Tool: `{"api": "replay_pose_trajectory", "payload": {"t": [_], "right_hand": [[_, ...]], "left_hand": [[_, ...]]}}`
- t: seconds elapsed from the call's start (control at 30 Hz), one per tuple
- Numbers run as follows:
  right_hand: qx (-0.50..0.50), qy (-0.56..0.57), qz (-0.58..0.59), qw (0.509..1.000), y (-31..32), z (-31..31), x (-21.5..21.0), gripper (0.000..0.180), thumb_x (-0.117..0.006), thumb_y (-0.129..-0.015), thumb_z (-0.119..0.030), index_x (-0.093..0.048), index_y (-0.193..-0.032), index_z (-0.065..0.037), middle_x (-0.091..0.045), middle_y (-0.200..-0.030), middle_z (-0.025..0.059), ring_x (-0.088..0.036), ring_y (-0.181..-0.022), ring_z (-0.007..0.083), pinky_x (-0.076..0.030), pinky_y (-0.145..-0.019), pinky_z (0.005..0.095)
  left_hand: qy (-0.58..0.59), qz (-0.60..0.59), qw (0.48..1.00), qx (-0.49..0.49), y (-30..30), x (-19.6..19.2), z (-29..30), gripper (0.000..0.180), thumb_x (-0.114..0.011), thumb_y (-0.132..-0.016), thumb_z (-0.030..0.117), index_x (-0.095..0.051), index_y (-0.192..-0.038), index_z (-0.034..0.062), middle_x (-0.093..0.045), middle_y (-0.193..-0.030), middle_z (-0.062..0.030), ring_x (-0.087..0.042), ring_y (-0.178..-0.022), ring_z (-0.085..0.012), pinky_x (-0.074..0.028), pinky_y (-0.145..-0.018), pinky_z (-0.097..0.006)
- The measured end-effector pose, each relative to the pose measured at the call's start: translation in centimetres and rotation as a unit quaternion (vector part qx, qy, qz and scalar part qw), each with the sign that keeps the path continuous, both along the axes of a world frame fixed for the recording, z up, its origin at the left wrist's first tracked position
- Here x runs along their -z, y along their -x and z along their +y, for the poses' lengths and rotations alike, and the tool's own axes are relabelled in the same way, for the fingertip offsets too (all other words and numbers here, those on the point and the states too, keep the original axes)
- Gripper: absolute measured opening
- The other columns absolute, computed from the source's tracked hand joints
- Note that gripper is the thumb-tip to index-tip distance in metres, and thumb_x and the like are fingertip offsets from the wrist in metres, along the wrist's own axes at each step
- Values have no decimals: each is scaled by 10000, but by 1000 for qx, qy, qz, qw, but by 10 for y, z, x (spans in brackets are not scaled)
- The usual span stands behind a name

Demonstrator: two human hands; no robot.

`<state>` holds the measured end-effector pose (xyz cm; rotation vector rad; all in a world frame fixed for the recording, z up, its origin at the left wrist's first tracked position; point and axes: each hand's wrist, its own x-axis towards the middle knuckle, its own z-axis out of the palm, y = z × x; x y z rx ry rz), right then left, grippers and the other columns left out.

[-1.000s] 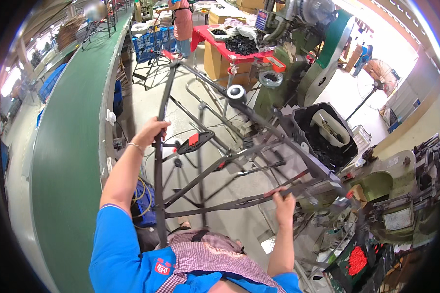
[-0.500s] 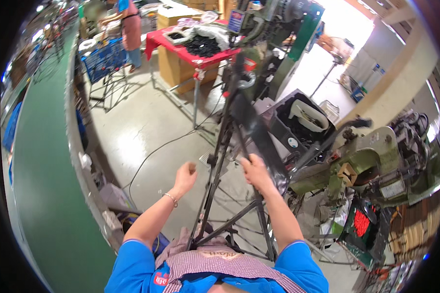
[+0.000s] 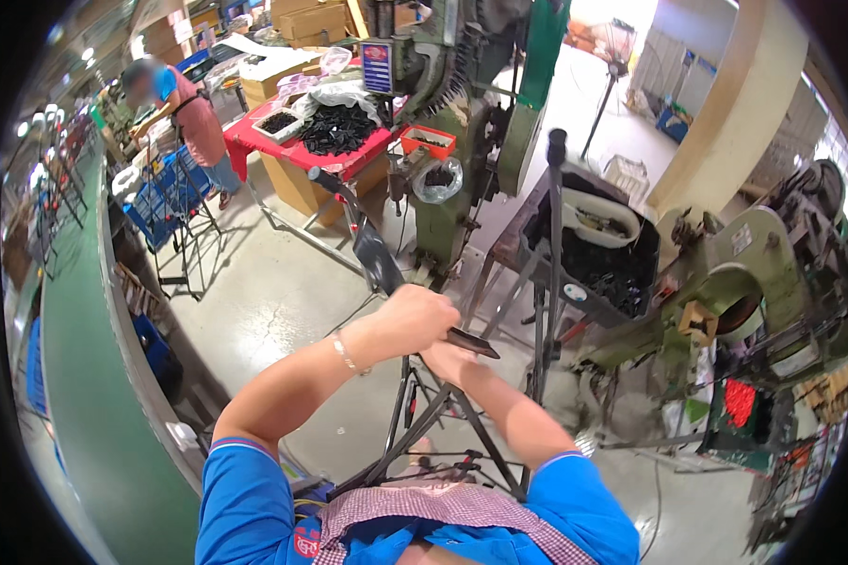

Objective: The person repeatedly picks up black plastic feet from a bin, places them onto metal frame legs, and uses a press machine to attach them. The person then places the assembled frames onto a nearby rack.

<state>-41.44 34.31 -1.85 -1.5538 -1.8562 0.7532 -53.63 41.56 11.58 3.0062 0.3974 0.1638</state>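
A black folding metal frame (image 3: 443, 428) stands upright in front of me, its tubes crossing near my lap and one flat bar (image 3: 372, 250) rising up and away. My left hand (image 3: 415, 315) is closed around that bar near its middle. Just beneath it my right hand (image 3: 452, 360) grips the frame by a short flat black piece, partly hidden under the left. A second black upright tube (image 3: 554, 235) of the frame rises to the right of my hands.
A green press machine (image 3: 471, 122) stands straight ahead, and another green machine (image 3: 735, 292) is at the right. A black bin of parts (image 3: 594, 254) sits between them. A red table (image 3: 301, 151) holds black parts. A person stands at the far left. A green conveyor (image 3: 75, 395) runs along my left.
The frame has swung from lying spread out to standing upright. Both my hands have come together on its central bar, and my view has turned toward the green press.
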Motion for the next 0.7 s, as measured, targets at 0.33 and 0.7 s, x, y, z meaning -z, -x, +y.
{"api": "replay_pose_trajectory", "payload": {"t": [0.33,0.7], "right_hand": [[419,435,321,730,-154,-120,157,489,-477,-934,-517,-599,-893,-45,-592,-713,78,-588,-622,244,-483,-543,384],[569,215,427,669,-62,-70,140,365,-642,-866,-439,-633,-818,-77,-519,-612,-4,-470,-459,139,-363,-393,321]], "left_hand": [[142,-251,952,-102,40,-10,89,128,-666,-756,59,-580,-843,23,-566,-780,-128,-572,-699,-372,-459,-596,-427],[227,-237,940,-94,75,-20,210,215,-723,-794,106,-551,-788,-24,-460,-642,-136,-415,-570,-229,-397,-558,-335]]}}
